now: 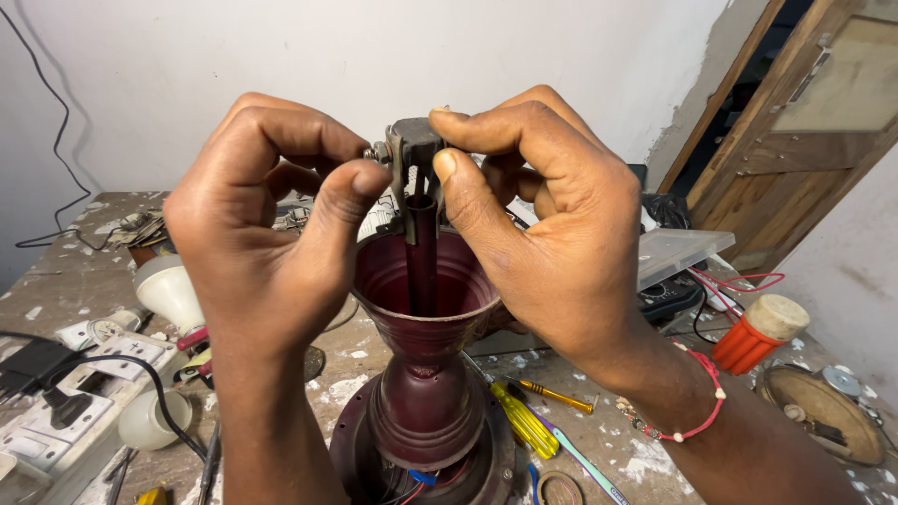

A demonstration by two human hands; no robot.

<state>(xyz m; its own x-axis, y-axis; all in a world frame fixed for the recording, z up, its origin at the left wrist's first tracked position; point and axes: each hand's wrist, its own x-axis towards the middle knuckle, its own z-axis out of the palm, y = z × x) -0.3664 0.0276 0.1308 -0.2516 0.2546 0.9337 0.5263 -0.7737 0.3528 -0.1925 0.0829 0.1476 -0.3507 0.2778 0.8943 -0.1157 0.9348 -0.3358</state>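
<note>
Gripping 1 metal clamp (414, 154), left hand (267, 234), right hand (552, 234), 1 maroon rod (421, 257), 2 screwdrivers (524, 416).

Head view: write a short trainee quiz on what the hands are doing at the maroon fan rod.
1. True or false: both hands pinch the metal bracket atop the maroon rod.
2. Which hand wears a red thread bracelet? A left hand B right hand
3. Fill in: the yellow-handled screwdriver lies on the ____.

Key: 1 true. 2 B. 3 workbench, right of the maroon housing.
</note>
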